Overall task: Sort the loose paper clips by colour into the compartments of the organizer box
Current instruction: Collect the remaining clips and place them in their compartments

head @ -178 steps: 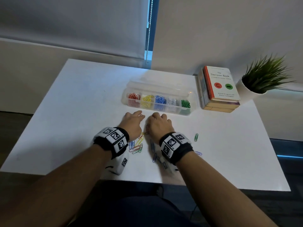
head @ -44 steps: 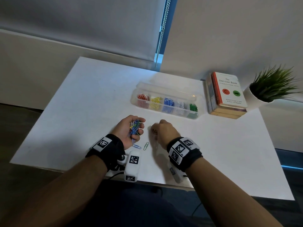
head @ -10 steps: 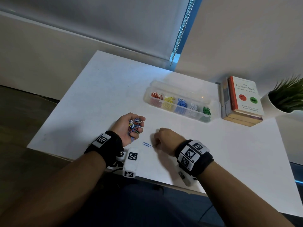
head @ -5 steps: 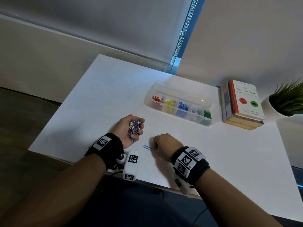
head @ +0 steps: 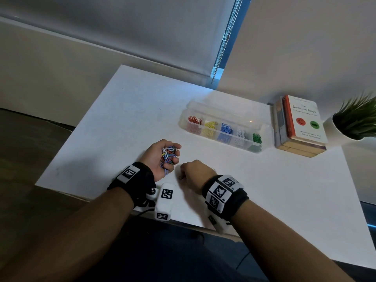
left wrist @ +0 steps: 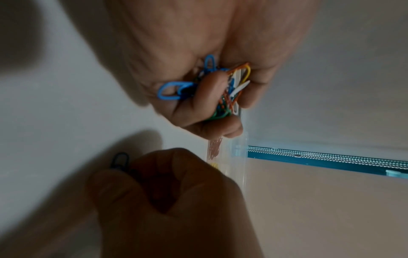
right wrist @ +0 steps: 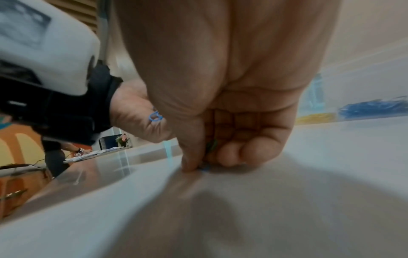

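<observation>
Since half a second ago our right hand (head: 193, 172) has slid onto the blue paper clip (left wrist: 120, 161) that lay loose on the bench (head: 126, 123); now its curled grip pinches that clip against the surface. Our left hand (head: 160, 159) clenches a bundle of mixed paper clips (head: 168, 156), palm up. Well beyond both, the organizer box (head: 224, 127) sits open with its colours sorted, beside a book stack (head: 299, 123).
</observation>
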Demonstrator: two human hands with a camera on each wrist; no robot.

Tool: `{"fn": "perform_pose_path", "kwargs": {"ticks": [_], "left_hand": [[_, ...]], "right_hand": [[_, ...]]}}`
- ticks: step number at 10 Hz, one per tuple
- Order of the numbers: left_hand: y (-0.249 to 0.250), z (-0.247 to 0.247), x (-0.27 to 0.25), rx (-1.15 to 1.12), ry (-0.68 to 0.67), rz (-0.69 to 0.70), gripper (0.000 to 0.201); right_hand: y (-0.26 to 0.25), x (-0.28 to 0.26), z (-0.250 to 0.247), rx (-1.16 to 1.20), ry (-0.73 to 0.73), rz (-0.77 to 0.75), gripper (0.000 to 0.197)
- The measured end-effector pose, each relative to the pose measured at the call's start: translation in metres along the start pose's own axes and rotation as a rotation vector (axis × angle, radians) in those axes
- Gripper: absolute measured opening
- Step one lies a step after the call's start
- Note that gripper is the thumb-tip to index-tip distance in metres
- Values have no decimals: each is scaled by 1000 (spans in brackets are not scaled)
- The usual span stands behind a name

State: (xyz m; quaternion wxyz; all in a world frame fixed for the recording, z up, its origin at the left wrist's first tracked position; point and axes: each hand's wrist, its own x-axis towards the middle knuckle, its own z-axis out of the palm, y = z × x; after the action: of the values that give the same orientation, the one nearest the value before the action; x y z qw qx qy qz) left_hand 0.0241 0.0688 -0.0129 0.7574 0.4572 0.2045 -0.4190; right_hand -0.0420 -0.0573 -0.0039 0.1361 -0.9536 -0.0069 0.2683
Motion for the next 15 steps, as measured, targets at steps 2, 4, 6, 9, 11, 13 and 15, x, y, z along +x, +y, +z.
{"fn": "perform_pose_path", "kwargs": {"ticks": [2,4,6,9,11,13,15], "left_hand": [[2,4,1,-5,-5,4,22],[6,12,3,-3,-16,5,20],[7,36,10,21,-69,4,20],[17,64,25,48,-108,10,15],[18,75,40,25,-138,-26,23],[16,87,51,36,-168,-48,29],[14,97,57,57,-203,-62,36]], "right_hand": [[1,9,-3,-42,-70,-11,18],[39,-3,-32,146,138,86,10],[92,-7,-91,334,509,260,8],[130,29,-108,355,473,419,15],[155,17,-105,448,562,416,10],[167,11,-106,482,504,430,16],[177,-3,-115,510,571,415,17]]}}
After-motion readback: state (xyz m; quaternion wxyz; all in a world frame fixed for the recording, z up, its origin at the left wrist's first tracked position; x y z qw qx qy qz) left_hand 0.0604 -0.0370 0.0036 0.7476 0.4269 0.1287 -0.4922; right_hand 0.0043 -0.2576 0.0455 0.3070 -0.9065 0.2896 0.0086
